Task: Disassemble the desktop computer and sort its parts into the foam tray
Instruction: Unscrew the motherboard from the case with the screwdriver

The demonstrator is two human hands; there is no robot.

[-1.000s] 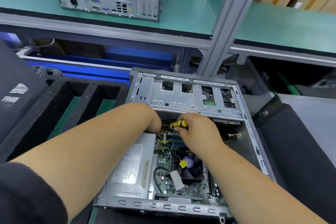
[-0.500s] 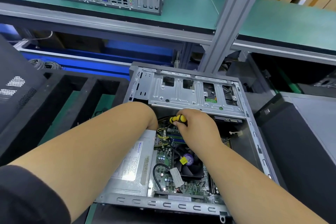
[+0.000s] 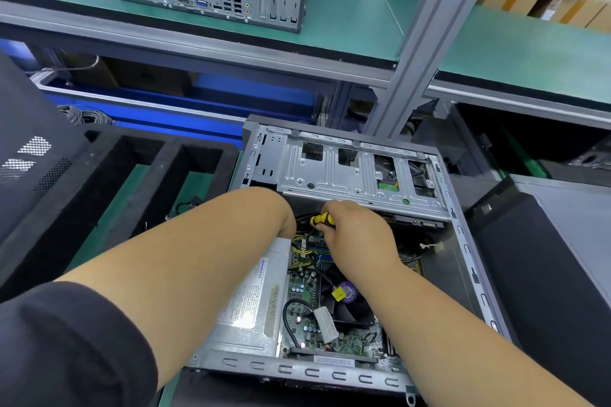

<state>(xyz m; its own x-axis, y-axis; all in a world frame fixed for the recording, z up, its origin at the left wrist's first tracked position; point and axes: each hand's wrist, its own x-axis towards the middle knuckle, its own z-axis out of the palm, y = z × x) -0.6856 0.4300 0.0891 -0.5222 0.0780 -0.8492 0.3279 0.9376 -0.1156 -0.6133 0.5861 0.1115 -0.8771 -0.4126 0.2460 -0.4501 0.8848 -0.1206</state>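
Head view showed the right hand (image 3: 355,235) wrapped around a yellow-and-black screwdriver (image 3: 322,220), held just beneath the front edge of the silver drive cage (image 3: 350,175) inside the opened desktop computer (image 3: 463,241). The left hand (image 3: 284,220) was plunged under the same cage, its fingers hidden, so its grip could not be judged. Compared with a second earlier, both hands were kept at the same spot and the screwdriver was barely shifted; only the camera was tipped downward, so the case was seen lower. The black foam tray (image 3: 158,168) was lying just left of the case, and the power supply (image 3: 251,307) was seated under the left forearm.
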